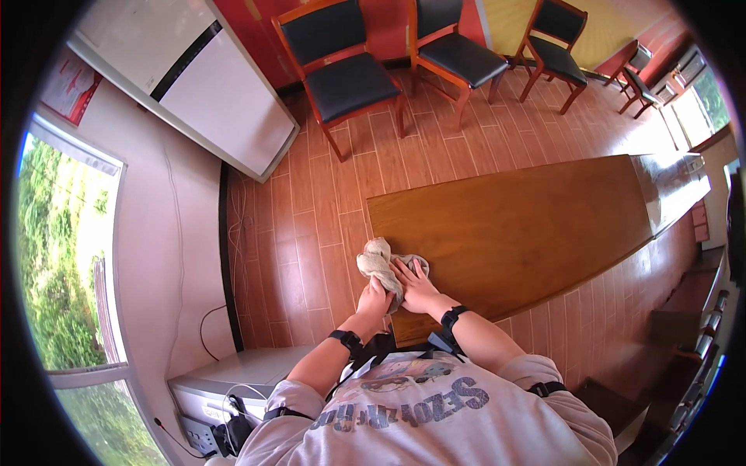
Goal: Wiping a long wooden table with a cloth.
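A crumpled beige cloth is bunched at the near left end of a long brown wooden table. My left hand is closed on the cloth's lower left side, just off the table's edge. Beside it, my right hand lies on the other part of the cloth with its fingers stretched out, over the table's corner area. Part of the cloth shows past the right fingertips, and some of it is hidden beneath that hand. Both wrists wear black bands.
Several wooden chairs with black seats line the red and yellow far wall. A tall white cabinet-like appliance stands at the upper left. A grey-topped unit with cables is at my lower left. Loose wires lie along the left wall.
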The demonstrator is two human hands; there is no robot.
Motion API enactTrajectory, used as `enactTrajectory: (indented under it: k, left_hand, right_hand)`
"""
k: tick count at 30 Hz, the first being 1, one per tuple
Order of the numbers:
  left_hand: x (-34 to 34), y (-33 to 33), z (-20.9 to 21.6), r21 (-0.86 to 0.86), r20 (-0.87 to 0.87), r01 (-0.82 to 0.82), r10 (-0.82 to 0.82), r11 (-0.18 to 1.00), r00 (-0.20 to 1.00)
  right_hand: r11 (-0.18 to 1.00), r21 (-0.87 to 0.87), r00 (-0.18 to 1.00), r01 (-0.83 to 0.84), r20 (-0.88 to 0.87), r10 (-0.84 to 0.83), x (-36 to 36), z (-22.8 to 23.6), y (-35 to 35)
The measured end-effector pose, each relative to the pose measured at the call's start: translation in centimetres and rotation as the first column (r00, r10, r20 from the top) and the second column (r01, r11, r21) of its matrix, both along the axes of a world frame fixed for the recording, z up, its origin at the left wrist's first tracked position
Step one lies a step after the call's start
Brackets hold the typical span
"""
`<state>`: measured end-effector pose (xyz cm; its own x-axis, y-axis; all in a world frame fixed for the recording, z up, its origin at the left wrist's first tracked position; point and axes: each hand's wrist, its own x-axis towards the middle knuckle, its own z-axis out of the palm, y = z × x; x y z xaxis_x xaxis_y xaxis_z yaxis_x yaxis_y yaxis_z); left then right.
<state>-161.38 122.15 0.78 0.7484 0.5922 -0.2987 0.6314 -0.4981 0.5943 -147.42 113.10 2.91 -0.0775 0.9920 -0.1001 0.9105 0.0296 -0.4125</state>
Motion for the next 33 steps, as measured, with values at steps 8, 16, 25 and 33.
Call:
enactTrajectory:
  k: [8,16,25,33]
  left_hand:
    - [4.2,4.7,0.4,0.048,-0.024,-0.026,0.027,0.999,0.999]
    - [7.8,12.3,-3.5,0.173,0.179,0.03,-0.062,0.984,0.982]
    - [8.3,18.0,-4.7,0.614,0.22,0.361,-0.591,0.702,0.776]
    - [16.1,18.2,-0.3,0.221,-0.107,0.801,-0.803,0.556,0.586]
  right_hand:
    - [0.993,-0.003,0.991,0.119,-0.067,-0.119,3.7,-0.3,3.7]
    - [0.953,0.074,0.95,0.294,-0.132,-0.283,8.0,-0.6,9.7]
    - [0.901,0.064,0.896,0.428,-0.157,-0.415,6.7,0.1,10.1]
    - [0.589,-0.027,0.588,0.808,-0.024,-0.808,1.7,0.7,7.8]
